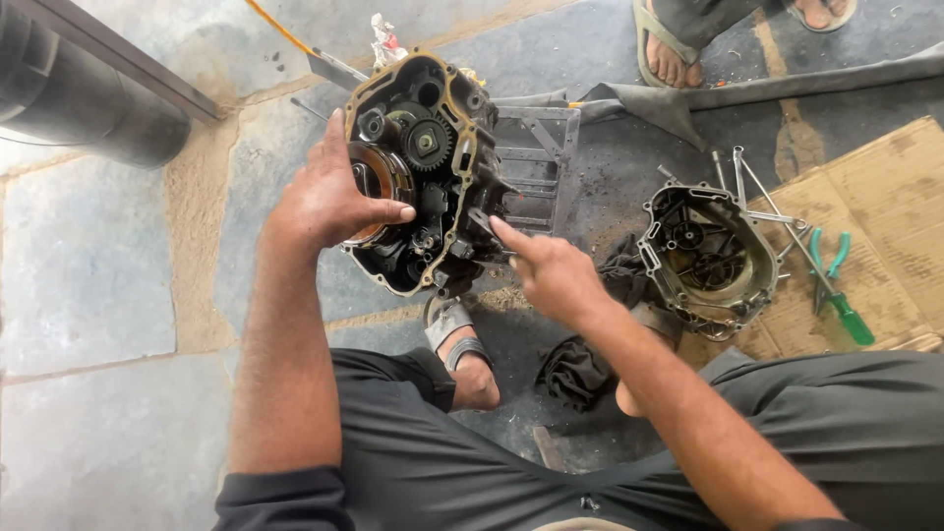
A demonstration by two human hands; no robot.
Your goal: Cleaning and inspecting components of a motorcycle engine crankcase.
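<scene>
A greasy open engine case (pixel 433 147) with gears and a clutch inside stands on the stone floor in front of me. My left hand (pixel 329 197) is pressed over the round clutch part on its left side, fingers wrapped around it. My right hand (pixel 551 270) points its forefinger at the case's right edge, where a small dark metal piece (pixel 482 222) sits between the fingertips. My sandalled foot (pixel 462 359) rests just below the case.
A removed engine cover (pixel 703 256) lies to the right on a dark rag (pixel 580 369). Wrenches (pixel 747 182), a green-handled screwdriver (pixel 848 317) and green pliers (pixel 826 261) lie by cardboard (pixel 885 197). Another person's sandalled feet (pixel 669 54) stand at the top.
</scene>
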